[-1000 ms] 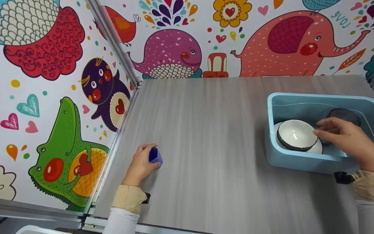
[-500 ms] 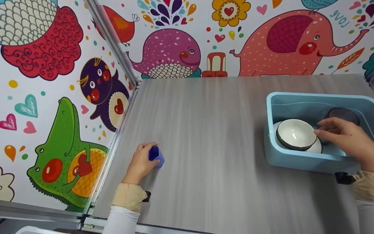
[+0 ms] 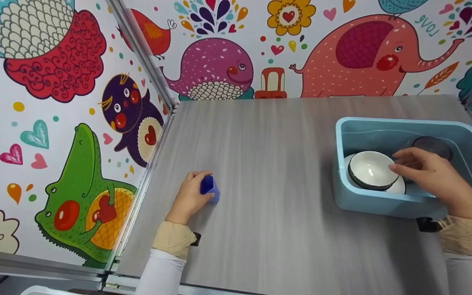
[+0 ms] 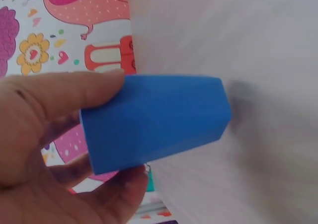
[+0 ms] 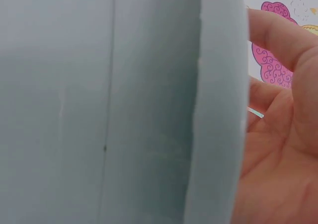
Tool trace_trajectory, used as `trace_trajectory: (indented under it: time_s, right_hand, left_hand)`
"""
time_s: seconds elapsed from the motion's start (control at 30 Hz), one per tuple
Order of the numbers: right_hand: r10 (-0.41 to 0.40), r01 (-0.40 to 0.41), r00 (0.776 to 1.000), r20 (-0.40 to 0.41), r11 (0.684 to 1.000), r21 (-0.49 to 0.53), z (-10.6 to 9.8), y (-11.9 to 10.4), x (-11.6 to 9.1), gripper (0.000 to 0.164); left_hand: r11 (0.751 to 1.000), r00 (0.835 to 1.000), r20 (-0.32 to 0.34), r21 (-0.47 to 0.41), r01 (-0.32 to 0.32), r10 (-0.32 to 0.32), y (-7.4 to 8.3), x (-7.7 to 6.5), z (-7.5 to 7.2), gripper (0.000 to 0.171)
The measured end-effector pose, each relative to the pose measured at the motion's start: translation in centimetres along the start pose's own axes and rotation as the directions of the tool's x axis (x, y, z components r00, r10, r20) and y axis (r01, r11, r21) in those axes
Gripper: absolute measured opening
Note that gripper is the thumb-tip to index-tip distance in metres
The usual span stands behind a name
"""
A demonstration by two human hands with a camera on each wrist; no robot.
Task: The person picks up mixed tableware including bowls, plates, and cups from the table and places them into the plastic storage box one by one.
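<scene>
My left hand (image 3: 190, 197) holds a blue cup (image 3: 215, 196) with flat, faceted sides, gripping it near its rim. The cup's open mouth faces up in the head view. In the left wrist view the blue cup (image 4: 159, 119) lies between thumb and fingers, its narrower base towards the table; whether it touches is unclear. My right hand (image 3: 432, 174) hangs over the light blue tub (image 3: 387, 205), fingers loosely bent, thumb tip over the edge of a white bowl (image 3: 373, 169) with a dark outside. The tub wall (image 5: 218, 105) hides the fingertips in the right wrist view.
Inside the tub, the bowl sits on a white plate (image 3: 398, 188), and a dark see-through round dish (image 3: 432, 147) lies behind my right hand. Patterned panels (image 3: 72, 143) border the grey table (image 3: 268, 196) at the left and back.
My left hand has moved right and slightly away from me with the blue cup. My right hand has shifted a little left, over the bowl's edge.
</scene>
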State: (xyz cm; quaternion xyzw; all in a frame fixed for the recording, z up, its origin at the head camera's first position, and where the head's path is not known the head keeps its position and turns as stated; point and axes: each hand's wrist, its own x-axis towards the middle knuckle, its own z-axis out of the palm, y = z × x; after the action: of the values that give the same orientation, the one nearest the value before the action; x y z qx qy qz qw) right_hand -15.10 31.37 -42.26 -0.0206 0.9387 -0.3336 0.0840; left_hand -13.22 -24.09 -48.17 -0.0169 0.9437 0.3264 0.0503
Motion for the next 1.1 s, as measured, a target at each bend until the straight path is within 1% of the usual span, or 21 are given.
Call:
trace_trajectory:
  time_s: [0.1, 0.2, 0.4, 0.53, 0.7, 0.87, 1.1]
  right_hand:
    - [-0.014, 0.014, 1.0, 0.01, 1.0, 0.01, 0.0, -0.2, -0.3, 0.065]
    - [-0.018, 0.018, 1.0, 0.017, 1.0, 0.012, -0.1, -0.6, -0.6, 0.064]
    - [-0.006, 0.005, 0.999, 0.039, 1.0, 0.021, 0.0, -1.5, -1.0, 0.066]
    - [-0.03, 0.029, 0.999, 0.03, 0.999, 0.023, 0.3, -2.2, -1.0, 0.063]
    - [-0.063, 0.062, 0.998, 0.017, 0.997, 0.039, 0.6, -2.9, -1.1, 0.061]
    - [-0.089, 0.089, 0.996, 0.013, 0.995, 0.055, 1.1, -3.5, -1.1, 0.058]
    - [-0.109, 0.105, 0.993, 0.046, 0.991, 0.085, 1.9, -4.4, -1.0, 0.058]
  left_hand:
    - [1.0, 1.0, 0.019, -0.003, -0.016, 0.016, 1.1, 0.3, 0.3, 0.061]
    - [0.999, 0.999, 0.03, 0.003, -0.04, 0.04, 2.6, 0.9, 0.7, 0.06]
    - [0.993, 0.992, 0.042, 0.016, -0.117, 0.116, 6.0, 2.0, 1.1, 0.065]
    - [0.986, 0.985, 0.05, 0.019, -0.164, 0.163, 8.1, 2.4, 1.5, 0.069]
    - [0.974, 0.972, 0.076, 0.04, -0.225, 0.222, 10.5, 2.8, 2.2, 0.07]
    - [0.956, 0.955, 0.099, 0.06, -0.288, 0.281, 12.8, 3.0, 2.8, 0.068]
    - [0.93, 0.93, 0.122, 0.08, -0.359, 0.348, 15.9, 2.8, 3.8, 0.066]
